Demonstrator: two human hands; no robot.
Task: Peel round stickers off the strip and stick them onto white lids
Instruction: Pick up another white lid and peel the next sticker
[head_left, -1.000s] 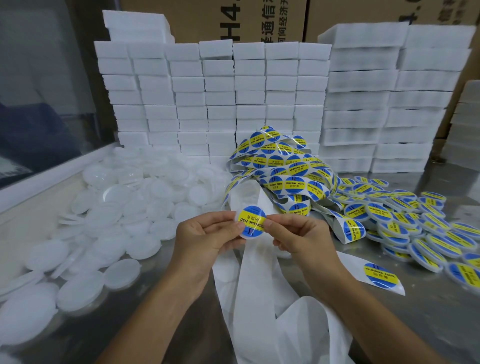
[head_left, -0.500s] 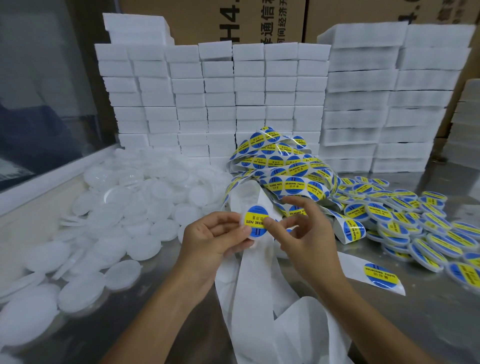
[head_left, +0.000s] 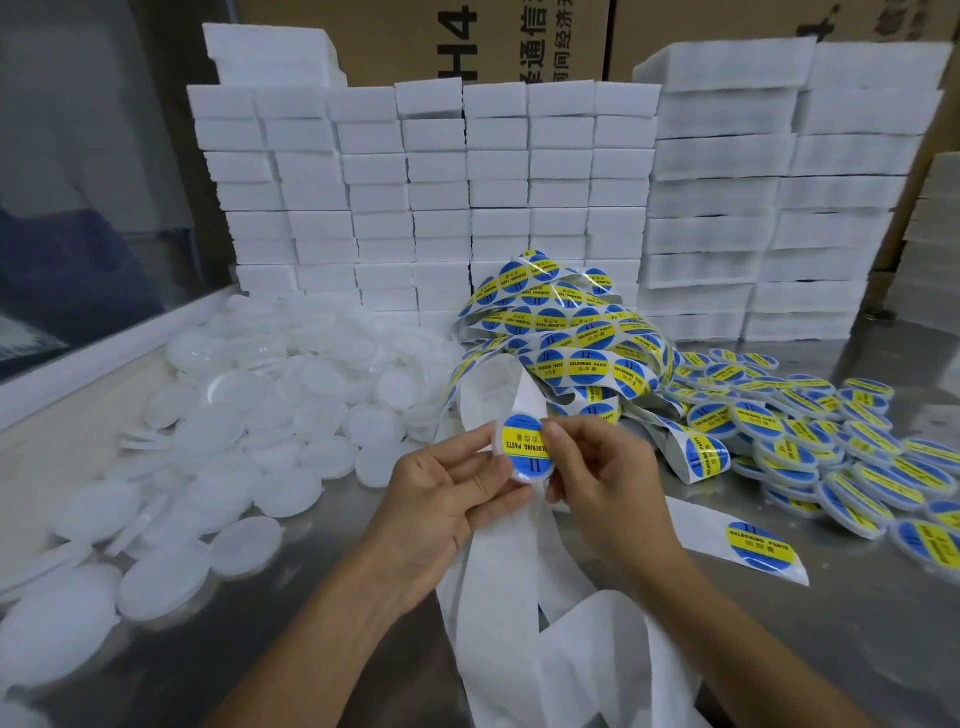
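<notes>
Left hand grips a white lid bearing a blue-yellow sticker; right hand fingertips pinch its right edge. Sticker strip heaped just behind.

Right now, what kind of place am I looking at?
Probably a small factory packing bench: loose white lids heaped left, labelled lids piled right, stacked white foam blocks before cardboard cartons.

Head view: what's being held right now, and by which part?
A stickered white lid: left hand grips its left rim, right hand pinches the right edge.
</notes>
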